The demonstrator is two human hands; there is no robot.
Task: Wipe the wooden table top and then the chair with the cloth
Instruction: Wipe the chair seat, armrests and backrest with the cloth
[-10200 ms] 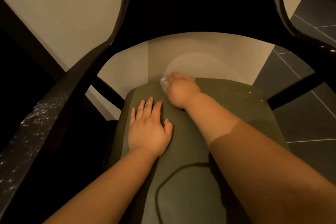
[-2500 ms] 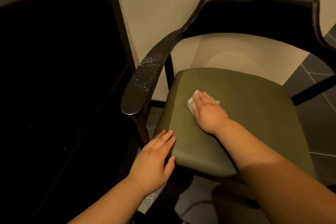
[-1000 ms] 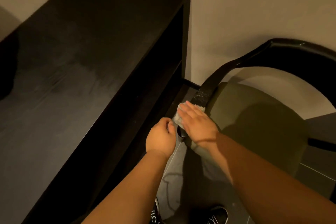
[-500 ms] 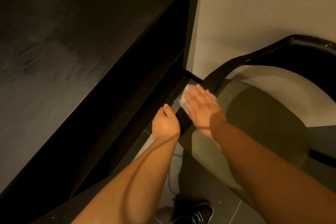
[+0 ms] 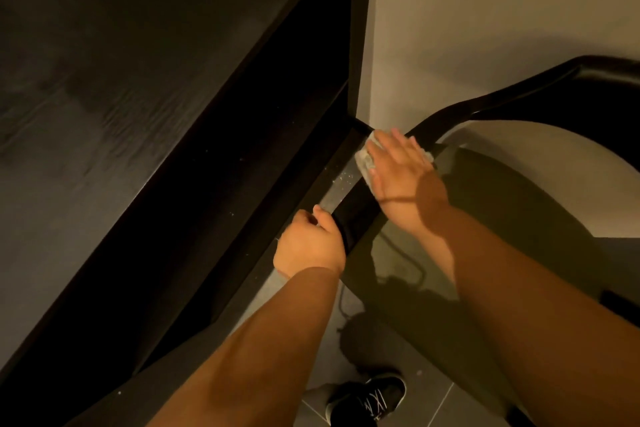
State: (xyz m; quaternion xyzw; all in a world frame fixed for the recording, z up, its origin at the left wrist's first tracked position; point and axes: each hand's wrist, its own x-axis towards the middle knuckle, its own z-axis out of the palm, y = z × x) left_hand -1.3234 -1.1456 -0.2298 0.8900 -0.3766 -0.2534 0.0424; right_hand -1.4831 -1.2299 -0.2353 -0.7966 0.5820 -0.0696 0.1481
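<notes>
On the chair armrest (image 5: 356, 208), the right hand (image 5: 398, 172) pressed the cloth (image 5: 364, 160) under straight fingers (image 5: 382, 146). The left hand (image 5: 310, 246) gripped the armrest's front end with curled fingers.

Most of the cloth (image 5: 363, 160) is hidden under the right grip (image 5: 398, 172) on the chair (image 5: 519, 218)'s armrest (image 5: 356, 215); only a pale edge shows. The left grip (image 5: 311, 243) covers the armrest's front end, its fingertips out of sight. The chair's back and seat run off the right edge. Left of the chair, the space beneath the bench (image 5: 138, 114) is too dark to read.
</notes>
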